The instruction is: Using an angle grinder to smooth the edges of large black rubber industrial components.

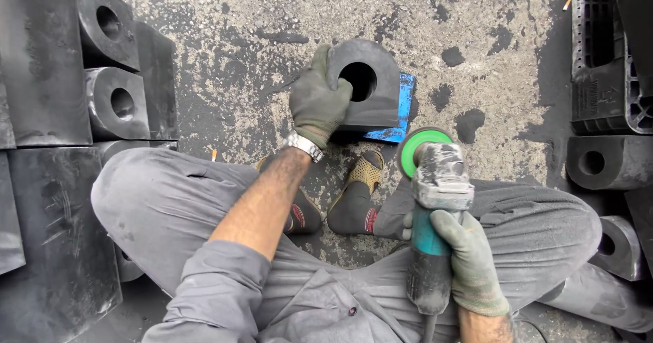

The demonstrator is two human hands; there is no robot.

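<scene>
I sit cross-legged on a stained concrete floor. My left hand (317,98), in a grey-green glove with a metal watch at the wrist, grips the left edge of a black rubber block (373,78) with a round hole through it. The block rests upright on a blue board (401,112). My right hand (469,258), also gloved, holds the teal body of an angle grinder (435,200). Its green disc (416,147) sits just right of the block, a little apart from it.
More black holed rubber blocks (112,64) and flat slabs (47,214) are stacked at the left. A black plastic crate (605,57) and further holed blocks (605,161) stand at the right. My sandalled feet (357,193) lie below the block.
</scene>
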